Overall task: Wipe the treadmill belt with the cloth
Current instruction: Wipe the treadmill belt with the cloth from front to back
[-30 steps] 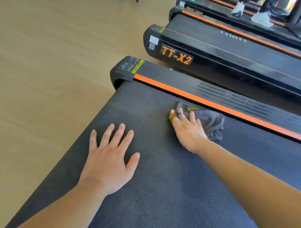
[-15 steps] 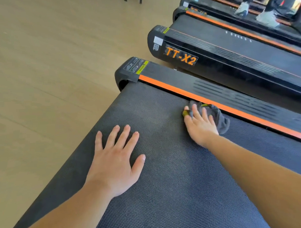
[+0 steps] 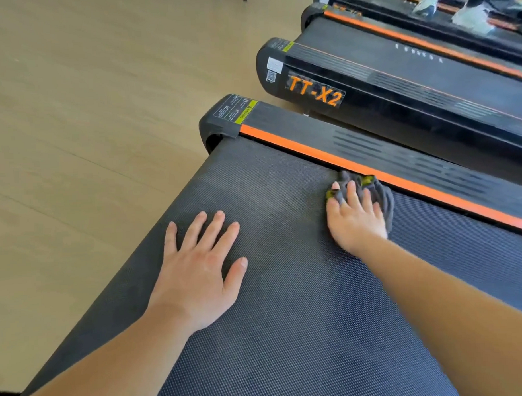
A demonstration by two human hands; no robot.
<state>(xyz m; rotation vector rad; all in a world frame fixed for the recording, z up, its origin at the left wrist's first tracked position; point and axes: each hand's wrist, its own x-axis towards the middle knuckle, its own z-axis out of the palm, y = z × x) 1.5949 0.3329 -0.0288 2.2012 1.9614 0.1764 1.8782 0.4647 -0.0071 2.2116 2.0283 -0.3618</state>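
Note:
The dark grey textured treadmill belt [image 3: 289, 359] runs from the bottom of the view up to its rear end. My left hand [image 3: 197, 271] lies flat on the belt with its fingers spread, holding nothing. My right hand [image 3: 355, 221] presses a bunched grey cloth with a yellow-green edge [image 3: 382, 193] onto the belt. Its fingers are stretched over the cloth. The cloth sits at the belt's right edge, touching the orange stripe [image 3: 296, 150] of the side rail.
A black side rail [image 3: 400, 157] borders the belt on the right. Beyond it stands a second treadmill marked TT-X2 [image 3: 315, 92], with more behind. A person's light shoes [image 3: 469, 18] stand on a far one. Wooden floor [image 3: 74, 130] lies to the left.
My right hand has slid the cloth up and to the right, from mid-belt to the orange-striped rail, and the cloth has bunched up. My left hand has stayed flat on the belt.

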